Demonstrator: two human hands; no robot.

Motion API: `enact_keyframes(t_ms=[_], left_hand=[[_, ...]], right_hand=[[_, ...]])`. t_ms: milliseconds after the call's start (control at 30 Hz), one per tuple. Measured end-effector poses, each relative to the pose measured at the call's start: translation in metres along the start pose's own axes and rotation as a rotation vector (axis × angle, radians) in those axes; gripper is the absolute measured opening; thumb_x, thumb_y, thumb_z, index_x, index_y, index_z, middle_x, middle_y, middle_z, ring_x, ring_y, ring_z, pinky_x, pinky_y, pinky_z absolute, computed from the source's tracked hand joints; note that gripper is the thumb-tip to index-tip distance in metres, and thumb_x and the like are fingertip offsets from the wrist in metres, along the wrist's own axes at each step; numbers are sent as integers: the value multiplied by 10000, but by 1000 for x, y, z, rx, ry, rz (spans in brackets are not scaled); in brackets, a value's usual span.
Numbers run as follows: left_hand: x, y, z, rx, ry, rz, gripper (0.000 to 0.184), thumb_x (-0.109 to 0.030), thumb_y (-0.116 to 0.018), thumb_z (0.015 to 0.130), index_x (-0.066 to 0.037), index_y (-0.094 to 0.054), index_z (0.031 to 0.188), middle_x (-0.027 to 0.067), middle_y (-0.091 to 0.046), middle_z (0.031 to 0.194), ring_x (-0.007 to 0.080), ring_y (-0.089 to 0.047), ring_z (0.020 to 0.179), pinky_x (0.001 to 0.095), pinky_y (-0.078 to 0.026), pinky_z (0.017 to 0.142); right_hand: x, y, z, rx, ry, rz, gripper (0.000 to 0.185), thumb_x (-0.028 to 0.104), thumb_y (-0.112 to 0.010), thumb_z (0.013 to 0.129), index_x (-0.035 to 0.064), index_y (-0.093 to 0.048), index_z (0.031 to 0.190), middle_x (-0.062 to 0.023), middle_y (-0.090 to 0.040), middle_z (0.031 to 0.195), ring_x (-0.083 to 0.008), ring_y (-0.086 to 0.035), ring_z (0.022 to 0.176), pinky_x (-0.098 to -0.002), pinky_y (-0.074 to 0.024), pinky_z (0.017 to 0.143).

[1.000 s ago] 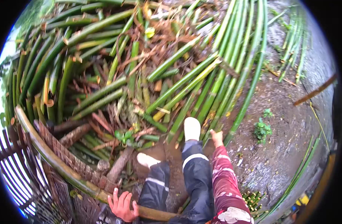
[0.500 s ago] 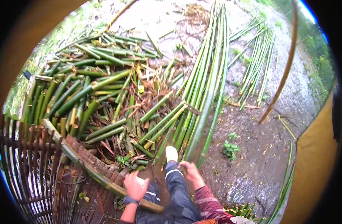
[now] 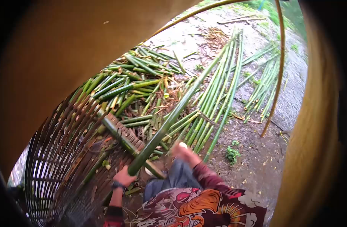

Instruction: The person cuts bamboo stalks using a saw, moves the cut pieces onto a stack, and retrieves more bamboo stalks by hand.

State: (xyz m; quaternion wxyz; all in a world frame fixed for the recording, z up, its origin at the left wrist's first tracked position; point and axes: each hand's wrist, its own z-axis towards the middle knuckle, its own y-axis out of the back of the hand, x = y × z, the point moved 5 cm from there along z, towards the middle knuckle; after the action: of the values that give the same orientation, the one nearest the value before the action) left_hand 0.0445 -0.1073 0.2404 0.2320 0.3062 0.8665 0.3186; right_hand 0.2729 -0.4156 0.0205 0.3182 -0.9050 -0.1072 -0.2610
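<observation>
A long green bamboo pole slants from the lower middle up to the far end of the pole pile. My left hand, with a dark wristband, is closed round its thick near end. My right hand is beside the pole's right side, blurred, so its fingers and any contact cannot be made out. Under the pole's near part a curved bamboo rail crosses. Several long green poles lie on the ground to the right.
Cut bamboo pieces are heaped at the left behind a slatted bamboo structure. A thin brown stick stands at the right. More poles lie beyond, and a small green plant grows from wet ground.
The view has tilted and shifted. One thick pole has come up off the ground, with my left hand now round its end. My right hand has moved beside it.
</observation>
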Motion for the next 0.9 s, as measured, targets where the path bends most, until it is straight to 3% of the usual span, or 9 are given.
enact_keyframes(t_ms=[67,133,200,233,467,533,700,767,900], left_hand=[[91,-8,-76,-212,63,-14,568,-445,-801,721,-152,-625,1174,134,-734,1086,365,-697,1039,497,-553,874],[189,-26,-155,-447,23,164,501,-330,-873,658,-148,-639,1062,107,-681,935,371,-677,892,513,-536,751],[249,-17,-255,-681,72,239,388,-203,-827,697,-141,-641,1031,103,-670,932,359,-656,919,495,-519,793],[288,-23,-298,-729,143,294,366,-154,-792,712,-130,-645,1047,107,-669,948,355,-647,944,487,-510,825],[415,-72,-443,-644,591,352,782,-147,-812,667,-111,-551,1403,153,-610,1295,330,-546,1278,524,-361,1171],[337,-27,-423,-488,912,382,970,-304,-898,577,-132,-524,1456,173,-573,1394,323,-524,1309,531,-325,1191],[129,41,-213,-1056,-321,-340,772,-533,-834,748,-17,-622,1280,201,-679,1179,372,-654,1094,484,-531,901],[22,48,-106,-885,-359,-224,840,-772,-722,675,-54,-632,1103,171,-689,892,391,-692,866,507,-543,731],[-94,-18,70,-390,-327,56,913,-677,-789,693,-95,-586,1367,180,-748,1058,318,-729,905,515,-575,792]], right_hand=[[67,89,16,-300,216,5,895,763,-607,891,-38,-579,1289,-260,-645,1248,-377,-656,1113,-523,-551,930],[127,159,43,-427,78,-35,1002,805,-556,892,41,-407,1522,-249,-605,1217,-323,-642,975,-520,-550,858],[195,128,35,-513,167,-176,1372,919,-551,779,-30,-34,1624,-383,-355,1498,-475,-518,1231,-627,-511,917],[213,110,34,-480,151,-144,1365,921,-559,772,71,51,1650,-378,-232,1574,-468,-471,1286,-650,-480,989],[183,19,21,-357,567,-302,615,501,-663,938,112,-555,1402,-83,-624,1148,-245,-607,971,-401,-533,886],[150,2,23,-376,342,22,503,492,-675,937,139,-614,1290,-61,-655,1007,-248,-599,863,-421,-521,790],[29,-147,-7,-120,214,231,263,368,-659,912,127,-611,1007,-67,-664,978,-271,-681,913,-468,-583,886],[-32,-210,-19,189,-101,132,376,343,-673,922,163,-654,1251,-54,-699,1109,-258,-692,1011,-469,-591,899],[-68,-313,-69,393,-95,-35,357,303,-685,946,137,-689,1262,-71,-726,1139,-200,-697,993,-406,-592,844]])
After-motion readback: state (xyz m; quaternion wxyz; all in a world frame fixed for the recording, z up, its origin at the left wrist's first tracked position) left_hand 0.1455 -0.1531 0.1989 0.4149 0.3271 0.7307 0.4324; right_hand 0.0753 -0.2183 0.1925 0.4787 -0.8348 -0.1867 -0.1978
